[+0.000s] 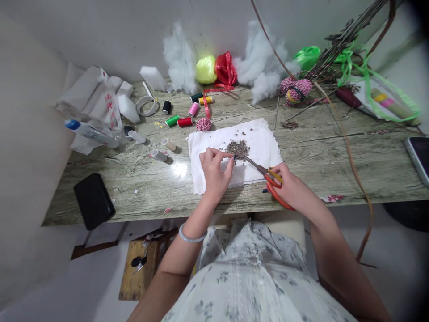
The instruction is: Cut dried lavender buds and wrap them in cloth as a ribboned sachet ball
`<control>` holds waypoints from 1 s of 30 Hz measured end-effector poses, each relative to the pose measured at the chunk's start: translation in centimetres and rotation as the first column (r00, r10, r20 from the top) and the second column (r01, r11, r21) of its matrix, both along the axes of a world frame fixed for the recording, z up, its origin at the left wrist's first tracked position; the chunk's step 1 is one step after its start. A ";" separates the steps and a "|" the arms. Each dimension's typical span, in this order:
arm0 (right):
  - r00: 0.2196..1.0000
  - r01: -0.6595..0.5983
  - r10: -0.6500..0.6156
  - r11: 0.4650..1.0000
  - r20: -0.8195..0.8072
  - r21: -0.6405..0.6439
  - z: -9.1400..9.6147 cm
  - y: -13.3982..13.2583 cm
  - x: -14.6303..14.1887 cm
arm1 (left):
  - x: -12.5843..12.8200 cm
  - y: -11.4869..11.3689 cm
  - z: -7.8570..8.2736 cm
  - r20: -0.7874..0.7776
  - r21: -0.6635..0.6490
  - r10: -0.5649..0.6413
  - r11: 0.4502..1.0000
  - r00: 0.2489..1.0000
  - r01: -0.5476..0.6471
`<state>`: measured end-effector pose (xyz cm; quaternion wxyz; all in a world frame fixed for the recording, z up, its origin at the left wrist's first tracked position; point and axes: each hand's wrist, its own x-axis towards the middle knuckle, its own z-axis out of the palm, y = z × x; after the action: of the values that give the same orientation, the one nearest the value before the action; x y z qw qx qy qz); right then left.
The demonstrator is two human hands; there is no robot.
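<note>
On a white cloth (264,138) lies a small heap of dried brownish plant bits (237,146), with a few crumbs scattered round it. Over the cloth's left half, my left hand (216,169) is pinched shut at thumb and forefinger, close to the heap. Whatever sits between those fingertips is too small to make out. My right hand (288,185) grips scissors (259,167) by their red and yellow handles. Their blades point left toward the heap and the left fingertips, and I cannot tell how far apart they are.
Thread spools (185,122) and a twine ball (203,124) stand behind the cloth. White stuffing (181,60) lines the wall. Dry stems (338,40) lie at back right, with a long brown strip (348,152) hanging over the edge. A black case (94,201), glue bottle (90,133) and phone (418,156) flank the work.
</note>
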<state>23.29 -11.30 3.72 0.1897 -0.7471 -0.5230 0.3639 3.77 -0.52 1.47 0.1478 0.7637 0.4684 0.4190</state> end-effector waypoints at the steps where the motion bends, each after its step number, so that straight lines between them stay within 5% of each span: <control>1: 1.000 0.002 -0.002 1.000 -0.001 -0.002 0.0 0.0 0.0 | 0.0 0.0 0.0 0.000 0.002 -0.005 1.000 1.000 0.005; 30: 0.999 -0.020 0.020 1.000 -0.025 -0.011 0.6 0.0 -0.4 | 0.1 -0.1 0.0 0.004 0.007 -0.009 1.000 1.000 0.009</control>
<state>22.89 -11.29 4.29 0.1881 -0.7382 -0.5259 0.3782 3.90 -0.59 1.47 0.1479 0.7654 0.4631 0.4216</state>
